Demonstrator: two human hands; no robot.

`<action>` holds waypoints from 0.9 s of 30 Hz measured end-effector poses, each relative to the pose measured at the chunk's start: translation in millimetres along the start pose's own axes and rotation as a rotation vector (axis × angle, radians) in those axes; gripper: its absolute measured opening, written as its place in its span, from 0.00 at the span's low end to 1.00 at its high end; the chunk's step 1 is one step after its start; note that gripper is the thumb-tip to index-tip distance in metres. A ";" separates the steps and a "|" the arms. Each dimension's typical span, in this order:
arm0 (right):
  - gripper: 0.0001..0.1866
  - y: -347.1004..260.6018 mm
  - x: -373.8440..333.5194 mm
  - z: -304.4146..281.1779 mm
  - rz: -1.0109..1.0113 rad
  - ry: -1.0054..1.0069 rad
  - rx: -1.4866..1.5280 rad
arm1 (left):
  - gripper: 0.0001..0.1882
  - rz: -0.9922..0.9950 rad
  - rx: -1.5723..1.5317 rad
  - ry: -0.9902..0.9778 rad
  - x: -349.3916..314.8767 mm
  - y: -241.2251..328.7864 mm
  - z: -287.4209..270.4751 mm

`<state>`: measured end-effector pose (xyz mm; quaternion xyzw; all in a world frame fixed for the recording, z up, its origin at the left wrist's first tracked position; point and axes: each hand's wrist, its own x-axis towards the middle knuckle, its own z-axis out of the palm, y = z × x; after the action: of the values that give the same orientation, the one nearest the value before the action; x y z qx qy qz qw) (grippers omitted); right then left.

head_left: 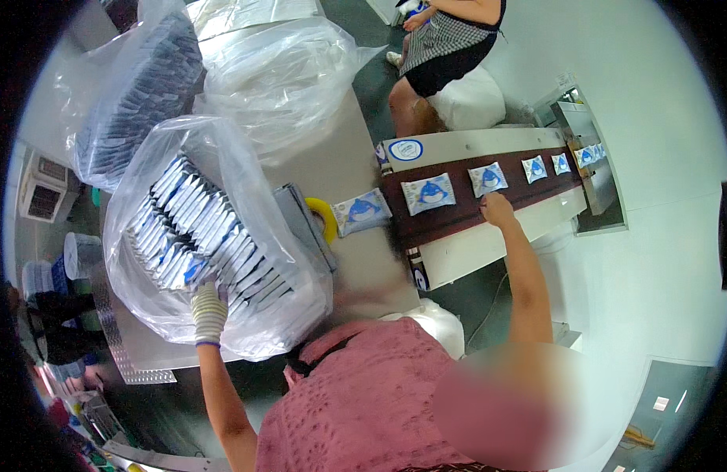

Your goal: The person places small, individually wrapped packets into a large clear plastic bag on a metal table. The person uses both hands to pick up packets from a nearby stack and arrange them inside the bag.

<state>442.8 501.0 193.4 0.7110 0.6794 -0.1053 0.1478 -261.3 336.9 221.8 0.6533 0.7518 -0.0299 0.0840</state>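
Observation:
My left hand point(208, 315), in a white striped glove, reaches into a large clear plastic bag point(289, 307). Its fingers close on a small white-and-blue packet point(193, 273) at the near end of the packed rows; the fingertips are partly hidden. Rows of similar packets point(238, 252) stand on edge in the bag. My bare right hand point(497, 209) is over the dark conveyor belt point(458, 219), its curled fingers at the near edge of a flat white-and-blue packet point(487, 178). Left of that one lies another packet point(428, 194).
More packets point(534, 168) line the belt towards a wall opening. One packet point(363, 212) lies on the table beside a yellow tape roll point(322, 218) and a grey folded item point(303, 224). A second filled bag point(135, 102) stands behind. Another person point(450, 47) sits beyond the belt.

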 end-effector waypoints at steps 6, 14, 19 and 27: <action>0.22 3.5 50.2 -1.8 -0.234 0.203 -0.206 | 0.15 0.103 -0.120 0.270 -16.6 18.0 -7.9; 0.30 -120.5 93.7 -54.8 -0.616 -0.380 -0.325 | 0.13 0.078 -0.248 0.335 -38.2 38.0 -33.4; 0.28 -230.9 91.0 -33.1 -1.194 -0.197 0.192 | 0.14 0.041 -0.326 0.305 -48.7 42.2 -34.3; 0.43 -311.8 92.8 35.3 -0.667 -0.789 -0.247 | 0.15 0.054 -0.304 0.326 -61.1 24.0 -46.8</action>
<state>138.8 585.7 106.9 0.3401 0.7686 -0.3252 0.4334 -233.6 287.9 279.5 0.6491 0.7336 0.1921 0.0598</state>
